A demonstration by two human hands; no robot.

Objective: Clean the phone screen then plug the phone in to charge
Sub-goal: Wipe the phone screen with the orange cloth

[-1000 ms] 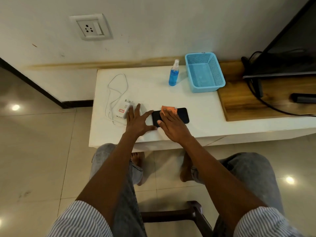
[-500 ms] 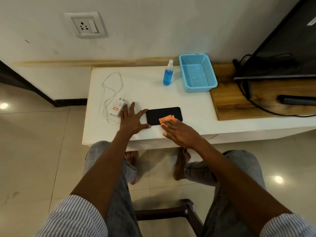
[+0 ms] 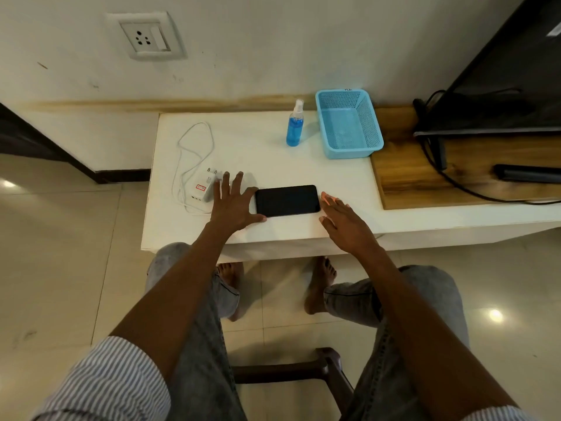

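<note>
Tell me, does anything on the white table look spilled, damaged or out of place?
Nothing stands out. The black phone lies flat, the blue spray bottle stands upright beside the blue plastic basket, and the white charger rests with its cable loosely looped. No liquid shows on the white table.

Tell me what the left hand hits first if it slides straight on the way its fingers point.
Probably the charger: the left hand lies flat on the table, fingers pointing away toward the wall, with the outer fingertips already at the charger's edge. Beyond the middle fingers only bare tabletop shows. Depth is hard to judge.
</note>
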